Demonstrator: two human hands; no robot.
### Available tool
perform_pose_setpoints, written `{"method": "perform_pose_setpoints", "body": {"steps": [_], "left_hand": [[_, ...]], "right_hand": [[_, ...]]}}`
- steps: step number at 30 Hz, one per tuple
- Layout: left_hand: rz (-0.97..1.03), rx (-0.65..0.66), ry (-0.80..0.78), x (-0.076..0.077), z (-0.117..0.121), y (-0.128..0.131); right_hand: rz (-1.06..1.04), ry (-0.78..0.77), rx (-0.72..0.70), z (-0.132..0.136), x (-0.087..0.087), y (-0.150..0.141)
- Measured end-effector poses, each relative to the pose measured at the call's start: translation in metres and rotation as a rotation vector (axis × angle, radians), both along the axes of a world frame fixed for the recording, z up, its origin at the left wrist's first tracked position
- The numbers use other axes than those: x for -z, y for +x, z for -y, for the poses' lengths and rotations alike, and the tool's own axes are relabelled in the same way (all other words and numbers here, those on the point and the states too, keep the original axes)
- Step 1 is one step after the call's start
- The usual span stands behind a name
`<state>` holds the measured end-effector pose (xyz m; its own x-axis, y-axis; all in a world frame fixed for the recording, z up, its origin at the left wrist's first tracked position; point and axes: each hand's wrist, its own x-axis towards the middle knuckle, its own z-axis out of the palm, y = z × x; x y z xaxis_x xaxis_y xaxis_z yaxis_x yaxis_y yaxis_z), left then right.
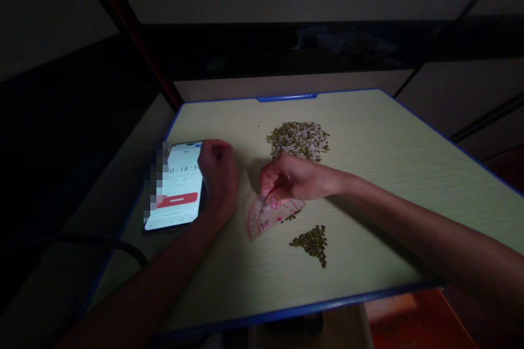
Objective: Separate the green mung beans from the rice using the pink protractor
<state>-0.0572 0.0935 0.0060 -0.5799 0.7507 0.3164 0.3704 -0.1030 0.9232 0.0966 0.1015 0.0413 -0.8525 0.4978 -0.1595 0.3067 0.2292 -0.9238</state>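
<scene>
My right hand (286, 179) pinches a clear pink protractor (262, 219) by its edge, with the curved side toward the left. A few green beans peek out from under the protractor. Nearer to me is a small triangular patch of mung beans (311, 244). Beyond the right hand spreads a pile of mung beans mixed with white grains (298, 139); the hand covers its near edge. My left hand (221, 177) is curled into a loose fist on the table, beside the phone, and nothing shows in it.
A phone (180, 188) with a lit timer screen lies on the left of the pale table (388, 218), which has a blue rim. A dark cable (102, 240) runs along the left edge. Below the front edge are an orange surface (417, 319) and a pale container.
</scene>
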Motion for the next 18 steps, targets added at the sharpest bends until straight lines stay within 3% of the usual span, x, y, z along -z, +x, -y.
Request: {"method": "perform_pose_setpoints", "body": {"steps": [13, 18], "left_hand": [[0.079, 0.02, 0.04, 0.001, -0.001, -0.001], [0.086, 0.04, 0.029, 0.0, 0.0, 0.001]], "right_hand": [[-0.003, 0.05, -0.034, 0.024, 0.002, 0.008], [-0.084, -0.082, 0.03, 0.021, -0.006, 0.016]]}}
